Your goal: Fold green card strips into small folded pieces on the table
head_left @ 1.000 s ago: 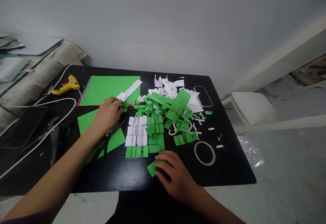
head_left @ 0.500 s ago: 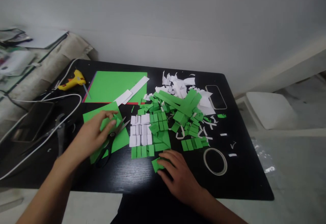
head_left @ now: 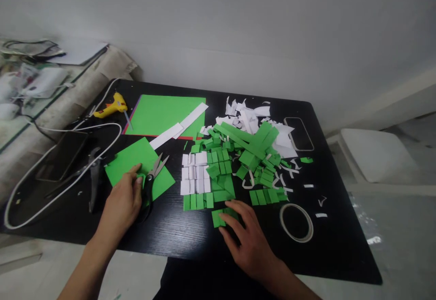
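My left hand (head_left: 124,200) is closed at the lower left edge of the green sheet (head_left: 129,157), with a small green paper piece partly showing at its fingertips. Black-handled scissors (head_left: 157,169) lie beside it, blades spread and pointing away. Fingers spread, my right hand (head_left: 247,236) rests on a folded green piece (head_left: 219,218) near the table's front. Just beyond sits a green base (head_left: 223,190) bearing rows of folded white pieces (head_left: 195,173) and folded green pieces (head_left: 198,201).
A heap of cut green strips (head_left: 260,141) and white scraps (head_left: 250,117) lies behind. A tape roll (head_left: 296,222) and phone-like case (head_left: 299,134) are at right. At left are a yellow glue gun (head_left: 116,105), white cable (head_left: 30,227), dark phone (head_left: 64,154) and pliers-like tool (head_left: 94,177).
My left hand has lowered from over the scissors to the sheet's lower left edge, uncovering the scissors. The sheet has turned. My right hand stays on the folded piece. The view has shifted slightly.
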